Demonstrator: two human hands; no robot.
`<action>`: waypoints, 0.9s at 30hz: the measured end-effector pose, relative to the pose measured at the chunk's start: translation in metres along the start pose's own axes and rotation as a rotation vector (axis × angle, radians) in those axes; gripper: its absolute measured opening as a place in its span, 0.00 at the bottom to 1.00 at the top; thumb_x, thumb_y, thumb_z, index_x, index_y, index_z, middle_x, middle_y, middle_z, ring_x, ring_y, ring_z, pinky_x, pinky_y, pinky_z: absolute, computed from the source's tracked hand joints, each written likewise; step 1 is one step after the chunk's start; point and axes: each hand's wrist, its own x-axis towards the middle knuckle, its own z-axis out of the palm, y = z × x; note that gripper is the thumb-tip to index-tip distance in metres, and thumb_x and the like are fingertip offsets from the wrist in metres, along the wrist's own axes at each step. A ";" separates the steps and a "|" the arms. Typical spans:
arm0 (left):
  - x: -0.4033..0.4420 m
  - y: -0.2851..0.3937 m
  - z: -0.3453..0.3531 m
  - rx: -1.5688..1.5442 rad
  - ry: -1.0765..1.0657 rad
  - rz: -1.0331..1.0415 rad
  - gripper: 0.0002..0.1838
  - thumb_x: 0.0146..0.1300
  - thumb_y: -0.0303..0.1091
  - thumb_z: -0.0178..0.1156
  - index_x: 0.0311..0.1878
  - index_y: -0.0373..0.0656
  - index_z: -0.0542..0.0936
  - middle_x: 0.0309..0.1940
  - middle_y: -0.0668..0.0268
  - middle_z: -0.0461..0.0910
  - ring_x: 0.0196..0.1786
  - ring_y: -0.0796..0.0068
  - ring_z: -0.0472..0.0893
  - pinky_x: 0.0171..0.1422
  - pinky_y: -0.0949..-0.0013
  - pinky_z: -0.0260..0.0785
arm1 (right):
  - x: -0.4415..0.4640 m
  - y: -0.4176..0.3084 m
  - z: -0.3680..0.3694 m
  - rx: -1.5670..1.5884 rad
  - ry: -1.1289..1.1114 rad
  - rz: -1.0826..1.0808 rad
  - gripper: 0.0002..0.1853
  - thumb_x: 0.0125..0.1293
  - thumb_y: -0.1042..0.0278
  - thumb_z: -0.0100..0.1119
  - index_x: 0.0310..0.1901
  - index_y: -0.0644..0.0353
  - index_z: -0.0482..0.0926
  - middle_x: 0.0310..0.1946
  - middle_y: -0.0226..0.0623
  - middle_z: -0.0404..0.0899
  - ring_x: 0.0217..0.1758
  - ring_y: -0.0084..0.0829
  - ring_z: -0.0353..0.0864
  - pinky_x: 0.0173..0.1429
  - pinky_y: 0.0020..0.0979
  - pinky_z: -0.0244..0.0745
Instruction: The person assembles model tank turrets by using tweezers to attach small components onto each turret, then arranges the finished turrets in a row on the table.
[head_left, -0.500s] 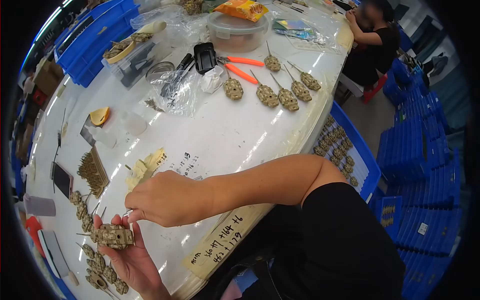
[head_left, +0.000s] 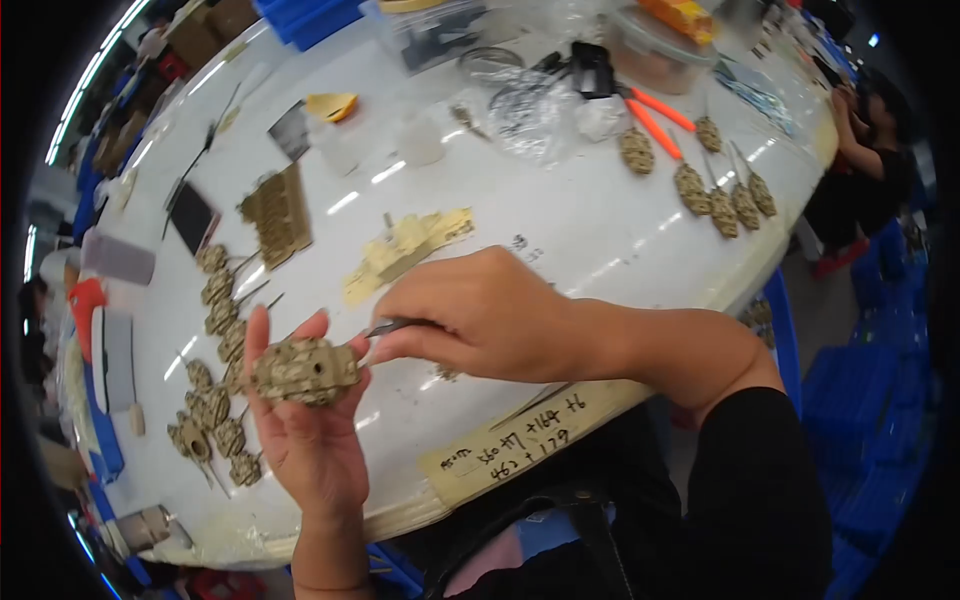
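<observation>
A camouflage-patterned model tank turret [head_left: 305, 371] rests in my left hand [head_left: 315, 445], held between the thumb and fingers. My right hand [head_left: 470, 315] is closed on a small dark metal tool [head_left: 395, 326], likely tweezers, whose tip reaches the turret's right side near my left fingertips. Several similar camouflage turrets [head_left: 220, 318] with thin barrels lie left of my left hand. Behind my right hand sits a cream-coloured block with tape [head_left: 400, 250] on the table.
A brown rack of small parts [head_left: 277, 215], a phone [head_left: 192, 216] and a red-and-white object [head_left: 112, 350] are at the left. Orange-handled pliers [head_left: 655, 120], more turrets [head_left: 692, 188] and a lidded tub [head_left: 660, 50] stand farther back. Another person [head_left: 870, 160] sits at the right.
The view has swung left, so the table things appear farther right. My left hand has turned the turret, and the tool in my right hand now shows beside it.
</observation>
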 end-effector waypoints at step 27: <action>-0.007 -0.004 -0.006 0.013 -0.175 0.033 0.32 0.58 0.41 0.56 0.61 0.50 0.50 0.59 0.51 0.57 0.58 0.48 0.65 0.59 0.56 0.65 | -0.007 -0.009 0.004 -0.044 -0.009 -0.014 0.10 0.46 0.68 0.66 0.28 0.61 0.76 0.18 0.28 0.71 0.14 0.21 0.60 0.18 0.21 0.57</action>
